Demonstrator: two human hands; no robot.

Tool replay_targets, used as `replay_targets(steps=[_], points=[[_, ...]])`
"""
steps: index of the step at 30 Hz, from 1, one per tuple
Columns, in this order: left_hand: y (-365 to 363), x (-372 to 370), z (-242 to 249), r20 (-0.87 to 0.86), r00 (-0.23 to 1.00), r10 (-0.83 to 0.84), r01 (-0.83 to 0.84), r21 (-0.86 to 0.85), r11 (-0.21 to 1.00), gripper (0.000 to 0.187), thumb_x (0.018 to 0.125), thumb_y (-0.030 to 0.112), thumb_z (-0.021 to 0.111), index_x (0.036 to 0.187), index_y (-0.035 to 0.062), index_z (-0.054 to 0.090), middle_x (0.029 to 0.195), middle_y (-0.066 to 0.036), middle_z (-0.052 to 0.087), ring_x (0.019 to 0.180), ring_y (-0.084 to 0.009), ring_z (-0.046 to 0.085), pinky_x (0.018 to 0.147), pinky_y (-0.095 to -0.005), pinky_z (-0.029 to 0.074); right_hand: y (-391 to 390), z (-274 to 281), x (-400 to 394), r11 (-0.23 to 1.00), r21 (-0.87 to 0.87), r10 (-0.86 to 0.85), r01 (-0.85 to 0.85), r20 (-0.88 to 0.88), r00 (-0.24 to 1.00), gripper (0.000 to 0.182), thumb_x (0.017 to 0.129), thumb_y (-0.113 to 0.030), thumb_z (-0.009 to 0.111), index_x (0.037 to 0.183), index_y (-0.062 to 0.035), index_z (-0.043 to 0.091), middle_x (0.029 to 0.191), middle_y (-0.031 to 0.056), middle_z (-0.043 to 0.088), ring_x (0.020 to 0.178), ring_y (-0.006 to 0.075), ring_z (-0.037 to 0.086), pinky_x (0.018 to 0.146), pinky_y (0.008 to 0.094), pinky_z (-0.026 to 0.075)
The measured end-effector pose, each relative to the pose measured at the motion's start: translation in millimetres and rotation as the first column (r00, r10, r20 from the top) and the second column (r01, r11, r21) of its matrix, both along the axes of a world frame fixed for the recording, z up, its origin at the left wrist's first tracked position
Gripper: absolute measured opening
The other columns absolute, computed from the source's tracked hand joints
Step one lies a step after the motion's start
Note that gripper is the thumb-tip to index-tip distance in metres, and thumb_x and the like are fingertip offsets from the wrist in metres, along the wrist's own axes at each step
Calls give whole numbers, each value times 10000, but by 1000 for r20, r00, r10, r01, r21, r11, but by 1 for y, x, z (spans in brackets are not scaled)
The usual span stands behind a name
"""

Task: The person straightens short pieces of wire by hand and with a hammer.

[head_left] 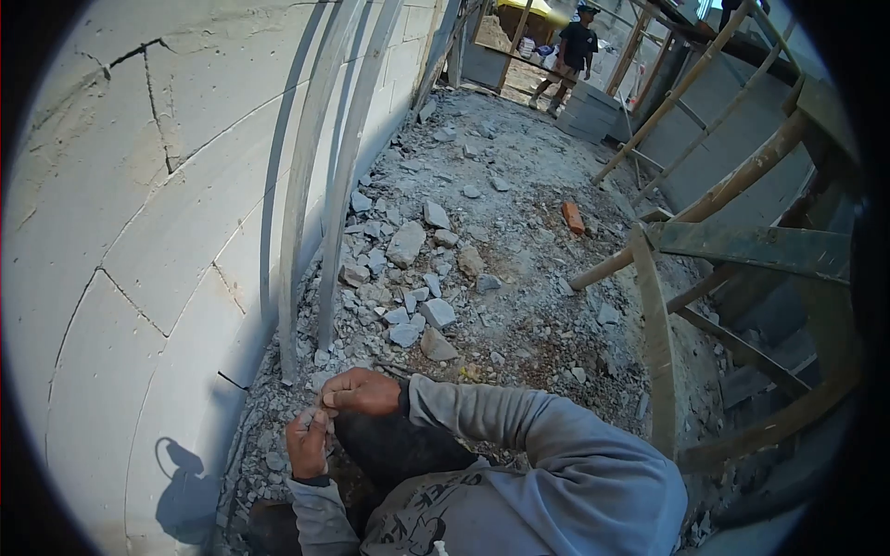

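Close together in front of my knees, both hands are in a pinch. My left hand has its thumb and fingers pressed together, pointing up. Just above it, my right hand is curled with its fingertips meeting those of the left. Whatever lies between the fingertips is too small to make out. Dark trousers cover the bent knee beneath my right wrist. Two upright wooden boards lean by the wall just beyond my hands.
A pale block wall with cracked joints runs along the left. Broken rubble and an orange brick piece lie on the ground. Wooden scaffolding stands at right. Far back, a person stands near stacked grey blocks.
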State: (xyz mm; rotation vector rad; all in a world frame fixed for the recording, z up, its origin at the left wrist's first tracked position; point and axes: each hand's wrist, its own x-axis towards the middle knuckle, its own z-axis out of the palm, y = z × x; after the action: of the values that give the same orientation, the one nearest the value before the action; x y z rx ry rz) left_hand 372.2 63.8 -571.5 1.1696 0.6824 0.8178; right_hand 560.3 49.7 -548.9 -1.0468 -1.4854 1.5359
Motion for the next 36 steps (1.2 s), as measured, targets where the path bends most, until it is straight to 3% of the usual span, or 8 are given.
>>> replay_targets(steps=[2,8,13,16,23,27,29,36], points=[[-2,-3,-2,-3,999,44,-45,-103,994,273,908,272,542,825,20,606,611,37,486,497,-33,377,454,-207,275,-1,12,-8,970,-227,-90,82,-26,996,225,902,-204,489,796,-40,600,614,-22,491,565,61,430,555,247,360],[6,-28,7,-245,959,145,-96,201,975,326,903,325,557,923,15,656,658,26,514,567,-40,408,516,-209,310,15,22,-24,987,-158,0,25,153,988,315,936,-291,477,917,-26,647,625,14,567,594,86,499,614,255,403],[6,-43,13,-64,980,187,-196,-209,958,419,943,400,466,889,24,644,603,-6,550,463,-27,391,426,-198,298,34,42,-41,989,150,-50,-14,411,910,214,913,-212,534,858,-22,615,664,25,554,631,110,520,622,270,426],[4,-48,14,44,983,177,-154,-317,936,436,948,426,439,870,39,624,577,-13,556,405,-27,360,380,-192,259,38,49,-50,949,281,52,-141,300,953,137,880,-127,560,827,-2,582,696,73,563,638,156,517,612,321,424],[13,-58,23,122,974,193,-142,-335,931,361,953,370,450,873,52,601,553,11,526,389,-30,367,362,-192,251,39,54,-61,816,485,28,-316,513,858,77,865,-100,547,910,-49,584,785,148,581,742,369,567,634,408,445],[10,-50,34,132,969,211,-166,-288,943,302,948,327,471,860,67,598,568,45,494,398,-25,358,368,-183,244,37,54,-67,735,608,-3,-300,445,895,106,878,-132,553,876,-28,573,728,159,541,648,347,528,569,397,408],[8,-48,32,187,957,221,-156,-310,938,282,945,311,478,859,71,597,589,52,495,406,-23,361,370,-181,242,30,67,-70,882,393,10,-261,537,843,120,875,-148,557,858,-30,568,713,152,530,622,323,517,567,388,402],[8,-43,24,92,885,456,-402,-341,850,211,924,249,512,830,72,581,615,55,480,443,-7,356,394,-179,242,21,60,-71,879,419,-38,-227,536,843,126,871,-130,544,814,-17,541,625,133,462,540,268,454,558,373,390]])
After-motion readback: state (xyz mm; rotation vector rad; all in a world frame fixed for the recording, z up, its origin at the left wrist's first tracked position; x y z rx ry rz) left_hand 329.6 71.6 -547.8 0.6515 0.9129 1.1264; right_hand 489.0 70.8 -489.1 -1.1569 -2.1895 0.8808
